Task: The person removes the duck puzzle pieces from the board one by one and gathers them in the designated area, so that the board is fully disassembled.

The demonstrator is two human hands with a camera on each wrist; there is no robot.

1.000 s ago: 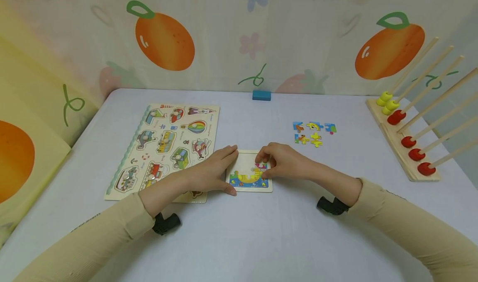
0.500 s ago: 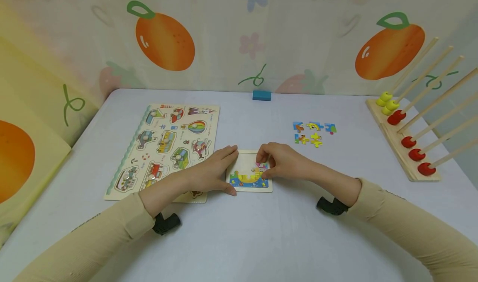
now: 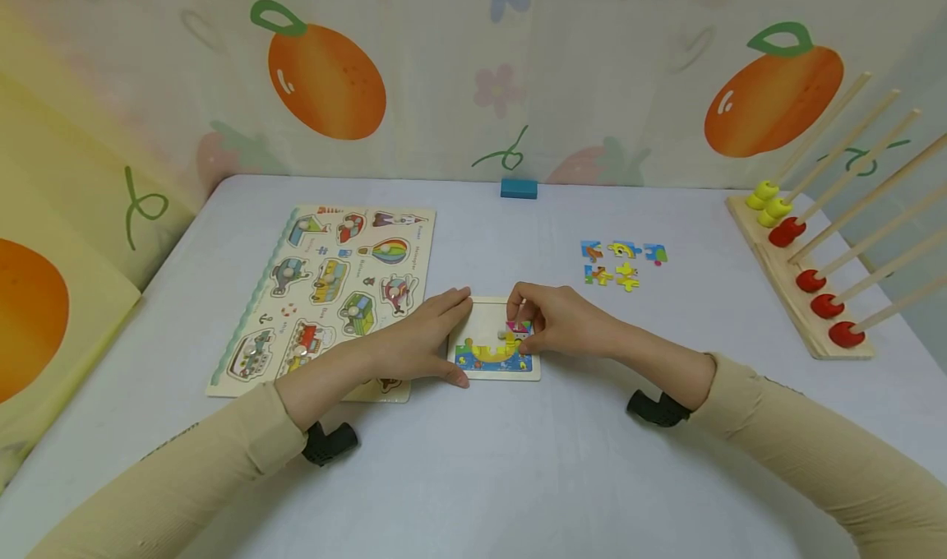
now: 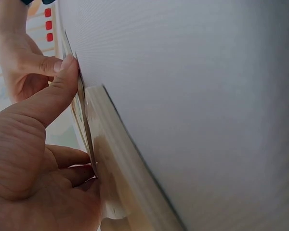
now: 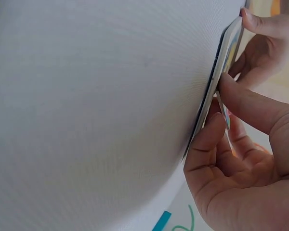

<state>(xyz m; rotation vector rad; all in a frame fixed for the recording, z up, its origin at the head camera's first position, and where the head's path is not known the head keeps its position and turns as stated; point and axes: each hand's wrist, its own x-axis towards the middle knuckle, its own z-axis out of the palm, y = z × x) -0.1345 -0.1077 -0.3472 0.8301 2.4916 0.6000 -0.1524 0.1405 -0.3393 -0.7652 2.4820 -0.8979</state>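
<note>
A small framed jigsaw puzzle (image 3: 479, 311) lies on the table between the hands, its lower rows filled with blue and yellow pieces (image 3: 488, 359). My left hand (image 3: 418, 337) rests along the frame's left edge, thumb at the near corner and fingers extended at the far one. At the right side, my right hand (image 3: 565, 321) pinches a puzzle piece (image 5: 225, 113) between thumb and fingers. That piece stands tilted at the frame's edge in the right wrist view. In the head view, pink and yellow parts show by the fingertips, partly covered by the hand.
Several loose jigsaw pieces (image 3: 624, 251) lie to the right, behind the right hand. A large wooden vehicle puzzle board (image 3: 340, 247) sits at the left, partly under the left forearm. A blue block (image 3: 519, 189) stands at the back edge. A bead rack with pegs (image 3: 814, 296) is at far right.
My right fingers have shifted very slightly at the frame's right side, and more of the pink part shows beside them. My left hand has stayed in place.
</note>
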